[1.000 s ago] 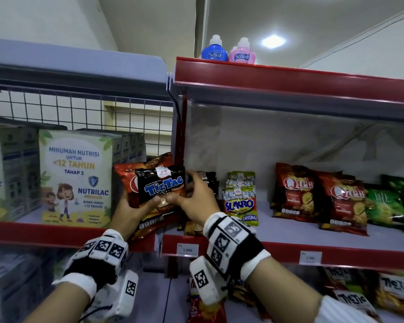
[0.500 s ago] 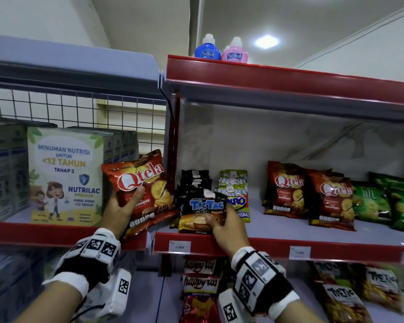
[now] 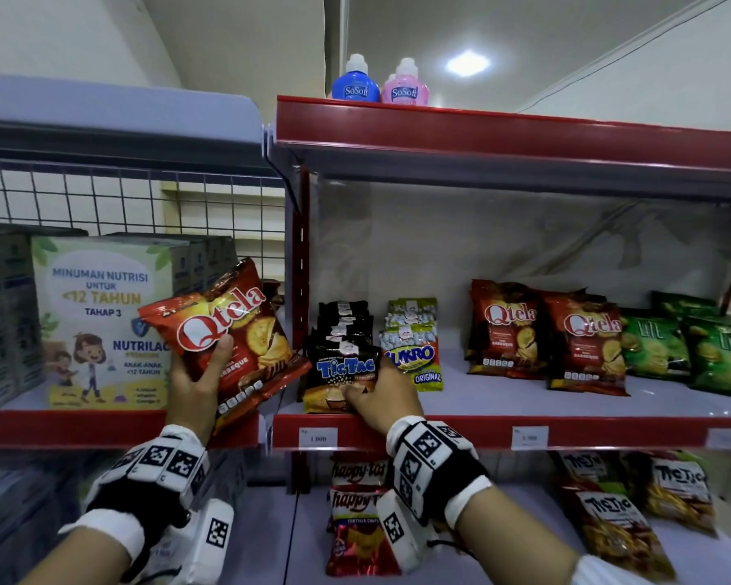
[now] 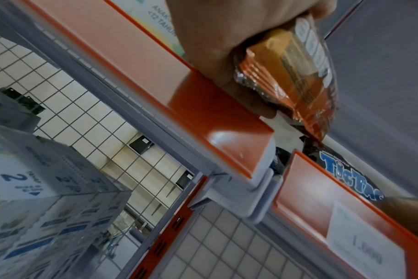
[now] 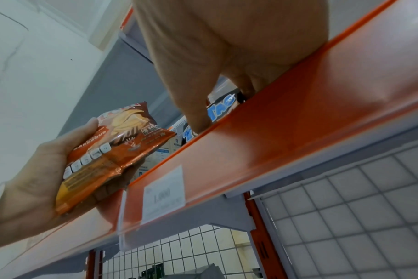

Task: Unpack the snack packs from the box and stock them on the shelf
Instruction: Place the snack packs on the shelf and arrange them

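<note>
My left hand [image 3: 195,386] grips a red Qtela snack pack [image 3: 229,331] tilted in front of the post between two shelf units; the same pack [image 5: 115,151] shows in the right wrist view. A black TicTac pack [image 3: 342,377] stands at the front of a row of like packs on the red-lipped shelf [image 3: 482,432]. My right hand [image 3: 380,399] holds its lower right corner, fingers curled on it, just behind the shelf lip. From the left wrist, the Qtela pack [image 4: 298,75] is in my fingers and the TicTac pack [image 4: 346,173] peeks over the lip. No box is in view.
Sukro packs [image 3: 414,348] stand right of the TicTac row, then shelved Qtela packs [image 3: 545,335] and green packs [image 3: 688,348]. Nutrilac cartons [image 3: 102,318] fill the left unit. Two SoSoft bottles [image 3: 380,84] sit on top. Happy Tos packs [image 3: 357,513] lie on the lower shelf.
My right hand took the TicTac pack off the packs in my left hand and brought it right and down onto the shelf front. The left hand keeps the Qtela pack.
</note>
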The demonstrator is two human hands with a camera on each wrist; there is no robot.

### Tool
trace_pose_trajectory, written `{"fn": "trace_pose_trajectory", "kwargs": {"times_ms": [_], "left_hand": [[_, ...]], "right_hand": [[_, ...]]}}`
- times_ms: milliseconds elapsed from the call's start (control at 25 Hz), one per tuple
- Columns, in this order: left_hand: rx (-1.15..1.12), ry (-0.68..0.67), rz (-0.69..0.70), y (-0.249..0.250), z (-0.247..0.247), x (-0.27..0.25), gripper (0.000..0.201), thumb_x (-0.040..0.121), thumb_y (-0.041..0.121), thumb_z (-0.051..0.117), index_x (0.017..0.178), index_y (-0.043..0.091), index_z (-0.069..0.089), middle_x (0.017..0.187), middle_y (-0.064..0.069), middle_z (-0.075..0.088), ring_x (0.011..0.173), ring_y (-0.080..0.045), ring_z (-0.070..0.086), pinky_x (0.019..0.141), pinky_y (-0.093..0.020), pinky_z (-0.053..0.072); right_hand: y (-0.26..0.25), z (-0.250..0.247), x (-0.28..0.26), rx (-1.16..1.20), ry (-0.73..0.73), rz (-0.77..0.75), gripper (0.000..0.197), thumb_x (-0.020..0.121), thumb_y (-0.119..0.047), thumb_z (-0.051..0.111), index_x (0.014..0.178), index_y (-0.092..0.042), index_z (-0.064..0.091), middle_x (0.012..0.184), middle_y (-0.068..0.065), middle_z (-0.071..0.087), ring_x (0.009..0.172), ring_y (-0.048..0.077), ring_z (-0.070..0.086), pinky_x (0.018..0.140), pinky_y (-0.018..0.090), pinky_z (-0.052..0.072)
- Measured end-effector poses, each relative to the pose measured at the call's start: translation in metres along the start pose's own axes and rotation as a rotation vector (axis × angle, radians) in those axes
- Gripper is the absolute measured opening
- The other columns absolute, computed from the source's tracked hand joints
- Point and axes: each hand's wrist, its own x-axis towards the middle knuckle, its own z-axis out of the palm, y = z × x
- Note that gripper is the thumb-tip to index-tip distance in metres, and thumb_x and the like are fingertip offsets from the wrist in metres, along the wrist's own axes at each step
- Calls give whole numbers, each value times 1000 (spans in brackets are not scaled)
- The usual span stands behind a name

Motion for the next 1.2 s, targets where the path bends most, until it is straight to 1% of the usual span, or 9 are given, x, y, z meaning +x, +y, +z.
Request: {"fn": "trace_pose_trajectory", "kwargs": {"times_ms": [120,400,520,600,680,800,1000,1080,1200], "left_hand": [[-11,-45,-11,3,-2,-4,40,86,32,64,123,28,52,117,-1,63,113,-27,59,102,-50,44],[-48,-181,-19,22,24,-16,58,59,59,71,110,34,58,108,7,68,103,-20,65,93,-43,50],[-105,-310,-44,31,67,-29,59,52,60,75,105,37,62,97,12,74,92,-13,71,72,-29,57],[-128,-408,-57,33,100,-41,82,44,66,80,115,31,59,106,5,73,96,-17,70,75,-33,57],[-119,-500,-53,36,129,-53,101,38,74,79,125,29,53,115,1,68,100,-16,69,81,-36,56],[-87,-659,-90,37,176,-74,94,34,79,75,115,39,49,103,16,70,92,2,68,71,-16,55],[35,-871,-169,29,251,-103,65,67,26,79,124,32,46,114,16,62,95,7,64,69,-8,52],[90,-862,-189,24,286,-117,62,72,17,78,124,28,46,112,16,61,95,5,62,68,-7,51],[168,-851,-195,20,327,-130,55,73,15,79,116,31,48,104,19,61,95,6,58,63,-5,49]], "right_hand": [[1,-2,-4,25,-7,-4,50,77,-40,69,115,-14,49,115,6,60,109,26,57,90,33,48],[-2,-42,-14,321,183,-142,57,87,-49,58,134,-21,43,137,1,43,129,18,39,104,29,34],[6,-72,-17,484,83,-260,70,77,-63,60,137,-33,41,140,-10,46,128,9,44,106,34,40],[18,-90,-18,572,-27,-291,75,72,-64,63,137,-36,41,135,-9,54,123,8,52,102,34,46],[34,-105,-17,623,-43,-306,59,78,-49,68,132,-33,49,121,-6,64,109,6,62,94,31,52],[76,-136,-13,615,77,-302,34,83,-35,70,112,-43,55,109,-11,66,100,-2,64,82,18,53],[151,-193,1,562,163,-239,36,80,-38,70,108,-49,50,115,-16,61,111,0,57,91,22,50],[182,-214,6,547,176,-241,38,80,-39,69,112,-46,50,112,-21,59,107,-12,55,86,10,48],[223,-235,12,549,189,-228,54,73,-49,66,123,-32,54,115,-10,64,108,-2,59,92,21,50]]}}
